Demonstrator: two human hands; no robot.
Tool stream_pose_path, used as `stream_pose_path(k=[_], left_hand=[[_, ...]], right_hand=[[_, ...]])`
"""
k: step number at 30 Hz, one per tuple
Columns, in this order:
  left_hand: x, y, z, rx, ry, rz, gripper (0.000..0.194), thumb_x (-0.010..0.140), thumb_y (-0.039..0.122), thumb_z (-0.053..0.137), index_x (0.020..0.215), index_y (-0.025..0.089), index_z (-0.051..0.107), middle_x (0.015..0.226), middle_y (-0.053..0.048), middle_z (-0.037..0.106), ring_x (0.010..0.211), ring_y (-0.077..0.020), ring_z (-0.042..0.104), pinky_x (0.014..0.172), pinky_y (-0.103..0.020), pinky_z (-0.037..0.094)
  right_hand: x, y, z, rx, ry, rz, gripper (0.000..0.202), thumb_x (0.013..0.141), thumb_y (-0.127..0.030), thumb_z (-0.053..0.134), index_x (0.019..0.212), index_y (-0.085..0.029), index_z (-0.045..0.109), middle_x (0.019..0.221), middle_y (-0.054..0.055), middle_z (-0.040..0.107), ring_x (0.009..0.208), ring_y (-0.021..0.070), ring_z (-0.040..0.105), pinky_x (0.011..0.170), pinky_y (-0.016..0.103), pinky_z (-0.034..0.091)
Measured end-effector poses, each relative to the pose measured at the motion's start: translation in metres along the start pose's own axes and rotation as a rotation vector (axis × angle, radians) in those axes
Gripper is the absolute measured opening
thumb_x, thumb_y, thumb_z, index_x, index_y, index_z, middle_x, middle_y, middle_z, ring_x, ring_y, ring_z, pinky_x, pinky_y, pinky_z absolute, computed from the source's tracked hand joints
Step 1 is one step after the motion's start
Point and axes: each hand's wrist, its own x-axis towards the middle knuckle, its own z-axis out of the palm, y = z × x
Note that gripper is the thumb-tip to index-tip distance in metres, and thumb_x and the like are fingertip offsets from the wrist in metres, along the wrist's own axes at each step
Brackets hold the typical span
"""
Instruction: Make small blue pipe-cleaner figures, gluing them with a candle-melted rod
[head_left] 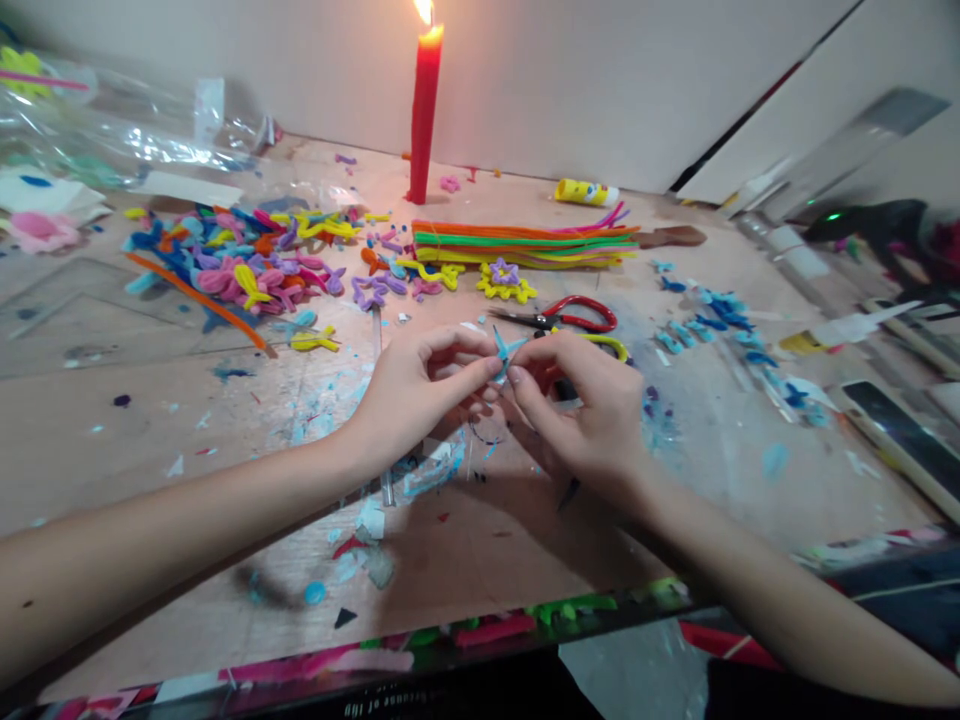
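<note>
Near the middle of the table, my left hand [431,385] and my right hand [589,400] meet fingertip to fingertip. Between them is a small light-blue piece [504,352] with thin pointed ends sticking up and to the right. Both hands pinch it between thumb and forefinger, so its lower part is hidden and its exact kind does not show. Just beyond my right hand lie red-handled scissors [577,315]. A tool with a yellow handle [609,345] is partly covered by that hand.
A lit red candle [425,120] stands upright at the back. A bundle of coloured pipe cleaners [525,242] lies before it. A pile of bent pipe-cleaner pieces [247,260] is at left, several small blue pieces [724,312] at right. A yellow tube [581,192] lies near the wall.
</note>
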Motion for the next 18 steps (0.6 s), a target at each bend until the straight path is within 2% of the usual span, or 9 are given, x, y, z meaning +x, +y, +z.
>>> stream_pose_path(k=[11,18], left_hand=[[-0.0003,0.002,0.0006,0.007,-0.006,-0.025,0.011,0.082,0.022,0.069,0.087,0.015,0.061,0.076,0.0,0.066,0.06,-0.009,0.064,0.049,-0.016,0.051],[0.0007,0.0027,-0.0005,0.057,-0.015,0.0,0.01,0.081,0.022,0.069,0.081,0.016,0.061,0.071,0.002,0.063,0.058,-0.0087,0.064,0.054,-0.018,0.053]], right_hand=[[0.0013,-0.0019,0.0003,0.001,0.019,-0.007,0.012,0.086,-0.012,0.056,0.08,-0.022,0.054,0.069,-0.002,0.056,0.06,0.0112,0.051,0.057,0.026,0.042],[0.0015,-0.0036,0.0008,0.017,0.019,0.005,0.012,0.084,-0.011,0.056,0.078,-0.021,0.053,0.068,-0.002,0.054,0.058,0.0104,0.049,0.056,0.025,0.041]])
